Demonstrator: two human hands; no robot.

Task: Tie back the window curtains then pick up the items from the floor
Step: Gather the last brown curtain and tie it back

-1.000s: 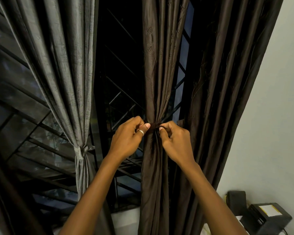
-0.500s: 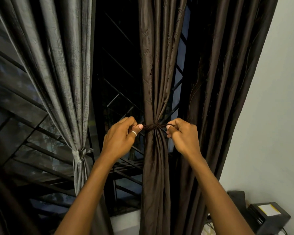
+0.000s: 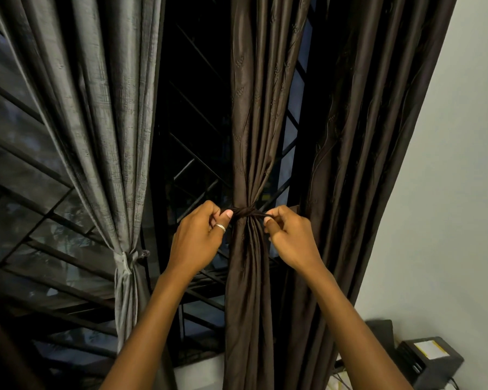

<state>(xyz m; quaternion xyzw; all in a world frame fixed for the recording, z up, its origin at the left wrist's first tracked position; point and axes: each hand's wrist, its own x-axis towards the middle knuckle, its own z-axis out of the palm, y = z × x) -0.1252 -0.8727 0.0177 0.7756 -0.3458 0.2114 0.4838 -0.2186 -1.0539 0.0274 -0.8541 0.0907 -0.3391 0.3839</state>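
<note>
The left hand and right hand each pinch an end of the tie around the brown curtain between them, so cinching the knot tight seems next.

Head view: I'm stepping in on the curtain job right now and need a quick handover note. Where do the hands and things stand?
Left hand: pinches the left end of the tie on the brown curtain.
Right hand: pinches the tie's right end.
Done: the grey curtain on the left is gathered and tied. The tie is wrapped round the brown curtain, with its ends drawn out to either side.
Left: finish the knot and let go. The outer brown panel at the far right hangs loose. Then pick up the floor items, which are not in view.
</note>
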